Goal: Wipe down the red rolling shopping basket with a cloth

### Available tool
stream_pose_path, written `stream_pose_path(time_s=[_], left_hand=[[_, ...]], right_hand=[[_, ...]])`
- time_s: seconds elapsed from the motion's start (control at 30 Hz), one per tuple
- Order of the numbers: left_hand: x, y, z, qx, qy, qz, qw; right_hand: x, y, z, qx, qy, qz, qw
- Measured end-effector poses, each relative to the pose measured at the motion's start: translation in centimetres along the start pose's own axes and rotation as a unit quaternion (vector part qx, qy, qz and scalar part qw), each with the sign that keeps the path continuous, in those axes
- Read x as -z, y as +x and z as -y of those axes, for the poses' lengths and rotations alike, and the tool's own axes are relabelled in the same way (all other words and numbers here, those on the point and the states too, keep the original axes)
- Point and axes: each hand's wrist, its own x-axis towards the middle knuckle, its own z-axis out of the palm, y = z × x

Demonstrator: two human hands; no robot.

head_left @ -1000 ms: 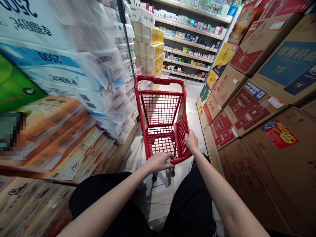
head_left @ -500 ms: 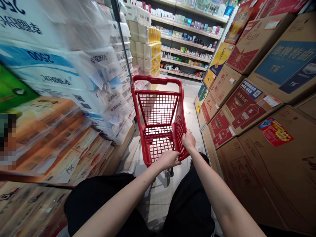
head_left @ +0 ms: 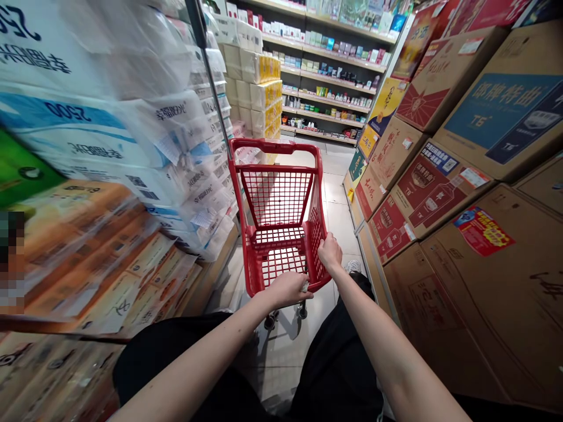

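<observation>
A red plastic rolling shopping basket (head_left: 277, 169) stands in the aisle in front of my legs, its tall handle frame at the far end. Its mesh walls and grid floor show, and small wheels appear beneath the near end. My left hand (head_left: 290, 288) is closed over the near rim, with something small and whitish at its fingers that I cannot make out. Farther along, on the right side rim, my right hand (head_left: 329, 253) is wrapped round the edge, thumb side up. Both forearms reach forward from the bottom of the view.
Plastic-wrapped tissue packs (head_left: 149, 129) are piled high on the left, with orange packs (head_left: 97, 234) nearer. Printed cardboard cartons (head_left: 466, 275) line the right side. A thin dark pole (head_left: 215, 88) rises beyond the basket's left corner. Stocked shelves (head_left: 325, 76) cross the far end; pale floor tiles lie between.
The basket and both hands sit slightly farther left in the view, and more of the wheels shows. Both hands keep their hold on the rim.
</observation>
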Motion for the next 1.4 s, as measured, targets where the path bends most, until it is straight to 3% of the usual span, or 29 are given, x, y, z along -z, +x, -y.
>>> stream_pose_path(time_s=[0.2, 0.53, 0.8, 1.13, 1.4], left_hand=[[1.0, -1.9, 0.9, 0.000, -0.008, 0.004, 1.000], [2.5, -6.4, 4.6, -0.030, 0.038, -0.006, 0.999], [2.2, -4.9, 3.8, 0.030, 0.094, -0.023, 0.995], [2.7, -4.0, 2.6, 0.068, 0.106, 0.018, 0.992], [1.9, -3.9, 3.1, 0.030, 0.156, -0.054, 0.986]], right_hand=[[0.0, -0.3, 0.3, 0.002, 0.005, 0.006, 1.000], [-0.2, 0.3, -0.2, 0.007, 0.008, 0.002, 1.000], [-0.1, 0.6, -0.4, 0.006, 0.001, 0.004, 1.000], [-0.2, 1.1, -0.8, 0.006, -0.002, 0.005, 1.000], [-0.2, 1.4, -1.0, 0.008, 0.000, 0.002, 1.000]])
